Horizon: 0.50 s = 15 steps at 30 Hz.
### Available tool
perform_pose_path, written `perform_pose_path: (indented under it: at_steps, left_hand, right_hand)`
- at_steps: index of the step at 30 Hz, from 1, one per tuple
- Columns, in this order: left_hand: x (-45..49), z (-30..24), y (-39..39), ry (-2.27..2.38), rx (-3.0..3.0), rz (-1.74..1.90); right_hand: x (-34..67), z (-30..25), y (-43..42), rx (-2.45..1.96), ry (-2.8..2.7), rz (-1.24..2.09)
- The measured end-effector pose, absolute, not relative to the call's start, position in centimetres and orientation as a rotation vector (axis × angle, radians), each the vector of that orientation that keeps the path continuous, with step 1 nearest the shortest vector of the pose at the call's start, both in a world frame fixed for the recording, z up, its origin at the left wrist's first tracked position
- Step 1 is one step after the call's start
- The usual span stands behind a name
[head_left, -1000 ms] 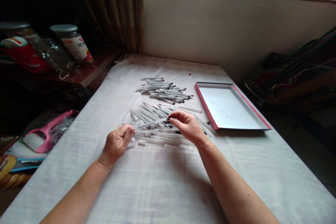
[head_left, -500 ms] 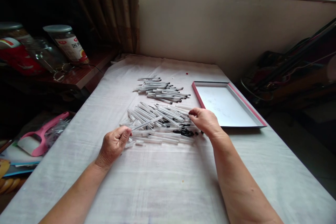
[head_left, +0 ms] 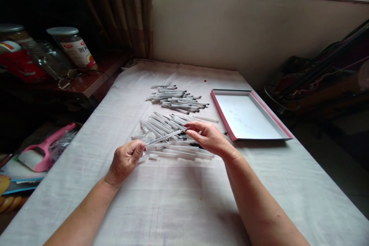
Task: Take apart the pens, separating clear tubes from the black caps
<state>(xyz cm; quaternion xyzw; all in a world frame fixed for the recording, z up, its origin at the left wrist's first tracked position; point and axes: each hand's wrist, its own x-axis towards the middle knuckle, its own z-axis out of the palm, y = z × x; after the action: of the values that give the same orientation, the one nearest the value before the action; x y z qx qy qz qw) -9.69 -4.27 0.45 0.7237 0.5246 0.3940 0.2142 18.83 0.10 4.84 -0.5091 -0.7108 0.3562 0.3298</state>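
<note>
My left hand (head_left: 126,159) is closed on one end of a clear pen barrel (head_left: 163,137) that slants up to the right. My right hand (head_left: 208,137) hovers over a loose pile of clear pen barrels (head_left: 167,127) with its fingers pinched at the far tip of that barrel; what the fingers hold is too small to name. A few small black pieces show under this hand. Farther back lies a second pile of pens with dark tips (head_left: 177,100).
A shallow tray with a pink rim (head_left: 221,113) lies to the right on the white cloth (head_left: 173,200). On a wooden shelf at the left stand jars (head_left: 72,46). A pink-handled tool (head_left: 43,153) lies below the shelf.
My right hand went right to the black pieces beside the pile, then came back left to the tip of the barrel. My left hand has kept hold of the barrel.
</note>
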Motion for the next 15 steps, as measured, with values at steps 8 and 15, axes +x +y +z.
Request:
perform_pose_path:
  at_steps: [8,15]
  left_hand:
    - [-9.81,0.59,-4.14,1.444,2.045,1.072]
    - [-9.92,0.66,-4.07,1.477,2.053,1.049]
  right_hand:
    - [17.96,4.16,0.15,-1.296,-1.893,0.945]
    - [18.59,4.12,0.46,-1.314,-1.883,0.965]
